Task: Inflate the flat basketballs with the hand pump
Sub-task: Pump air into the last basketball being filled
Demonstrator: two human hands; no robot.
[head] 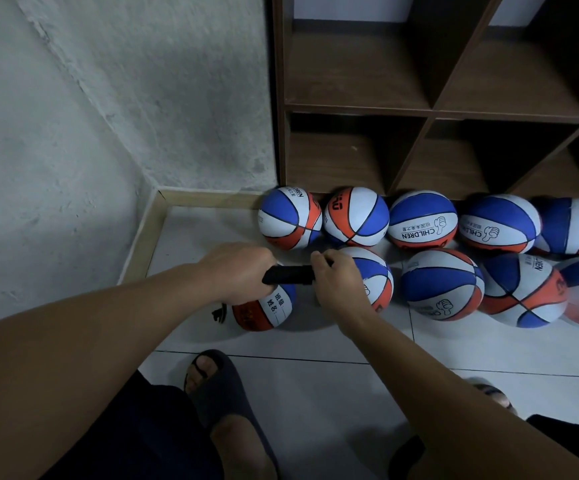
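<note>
Pump: the person is holding a short black plastic hand pump (290, 274) level over the white tiled floor (315, 393), just in front of the dark brown wooden cubby shelf (430, 112).
Long axis: the pump is lying left to right, roughly parallel to the shelf front.
Left grip: the left hand (238, 271) is wrapping its fingers round the pump's left end, holding it firmly.
Right grip: the right hand (336, 282) is pinching the pump's right end with curled fingers; whether that is the handle or the nozzle, I cannot tell.
Target ball: a red, white and blue rubber basketball (264, 308) is sitting on the floor directly under the left hand, further from the shelf than the others.
Nearer hand: the left hand is closest to that ball.
Other balls: two rows of matching basketballs (423, 220) are resting against the shelf's foot.
Judgement: the pump's outlet probably needs turning downward toward the ball below; its valve is not showing.
</note>
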